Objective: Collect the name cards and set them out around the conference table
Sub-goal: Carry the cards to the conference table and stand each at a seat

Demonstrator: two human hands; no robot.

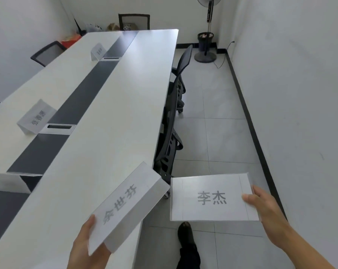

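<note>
White name cards | left hand (pixel 84 247) grips one (pixel 125 206) | right hand (pixel 261 202) grips another (pixel 210 198)

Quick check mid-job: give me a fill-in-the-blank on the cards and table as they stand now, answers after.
1. Each hand holds ____ name card.
2. The card in the right hand is held over the ____, not over the table.
3. Counting only cards standing on the table, there are ____: the far card, the middle card and the near-left card.
4. The card in the left hand hangs over the table's near ____.

Missing words: one; floor; three; corner
</note>
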